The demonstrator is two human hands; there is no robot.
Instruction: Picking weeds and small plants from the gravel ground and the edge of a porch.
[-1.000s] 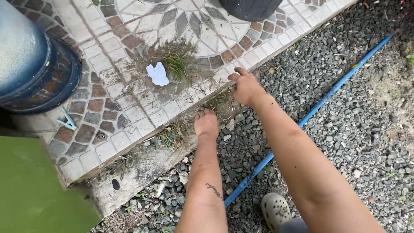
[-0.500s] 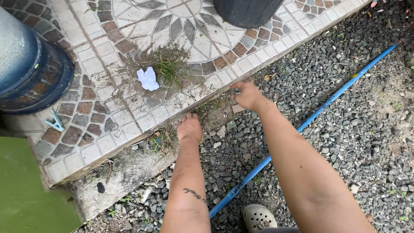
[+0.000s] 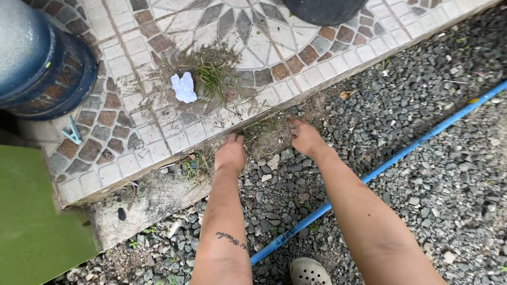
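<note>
My left hand (image 3: 230, 153) and my right hand (image 3: 304, 137) reach down to the gravel right at the edge of a tiled mosaic step (image 3: 158, 138). Between them grows a small tuft of weeds (image 3: 262, 132) against the step's edge. Both hands are curled, knuckles up, in the thin grass and dirt; whether the fingers grip any stems is hidden. A pile of pulled weeds (image 3: 211, 71) lies on the tiles above, with a crumpled white scrap (image 3: 184, 87) beside it.
A blue pipe (image 3: 401, 155) runs diagonally over the grey gravel (image 3: 449, 174). A blue-grey column base (image 3: 45, 68) stands at the upper left, a dark pot (image 3: 323, 8) at the top, a green surface (image 3: 31, 221) at the lower left. My clog (image 3: 309, 272) shows below.
My right hand has come down off the tile edge to the gravel beside the weeds. My left hand stays at the step's edge. The view has shifted slightly.
</note>
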